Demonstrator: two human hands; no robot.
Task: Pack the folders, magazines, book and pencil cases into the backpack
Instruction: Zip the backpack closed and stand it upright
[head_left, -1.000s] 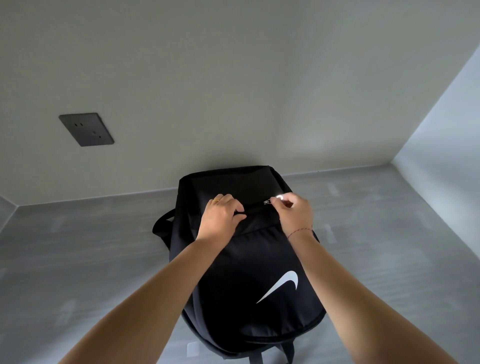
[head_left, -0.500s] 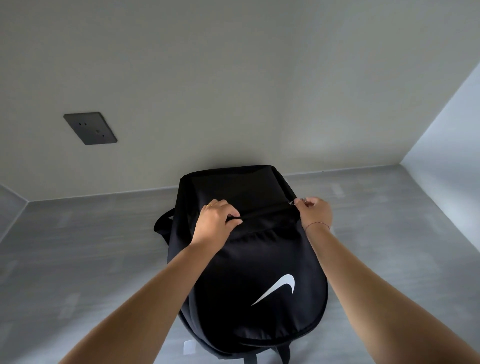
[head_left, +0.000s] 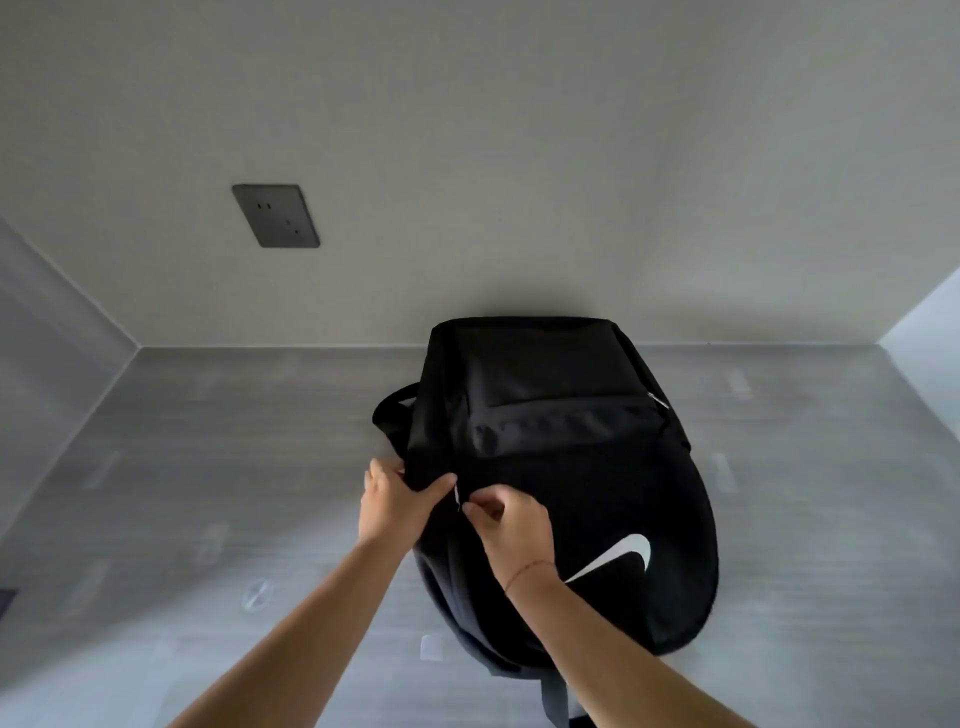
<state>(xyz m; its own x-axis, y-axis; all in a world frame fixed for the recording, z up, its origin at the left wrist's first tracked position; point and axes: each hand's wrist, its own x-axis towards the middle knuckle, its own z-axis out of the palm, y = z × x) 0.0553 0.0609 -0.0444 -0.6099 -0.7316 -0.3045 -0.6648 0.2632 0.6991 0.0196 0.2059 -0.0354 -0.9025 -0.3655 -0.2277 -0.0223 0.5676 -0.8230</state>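
A black backpack (head_left: 571, 467) stands on a grey bench (head_left: 208, 467) close to a pale wall (head_left: 467, 156), its front with a white logo (head_left: 613, 558) facing the viewer. The left hand (head_left: 395, 499) grasps a fold of fabric on the bag's left side, thumb over the front. Just beside it, the right hand (head_left: 511, 525) pinches a small silver zip pull (head_left: 457, 499) between thumb and fingertips. The main compartment looks zipped up at this point on the side. No folders, magazines, book or pencil cases are in view, so packing appears not yet begun. The risks lie in the zip. A pull at an angle to the track could jam the slider or catch loose fabric in the teeth. The pull is small, so the pinch could slip off. If the left hand's hold loosens, the soft, upright bag could twist or topple instead of opening. A dark socket (head_left: 275, 214) sits on the wall, well apart from the bag.
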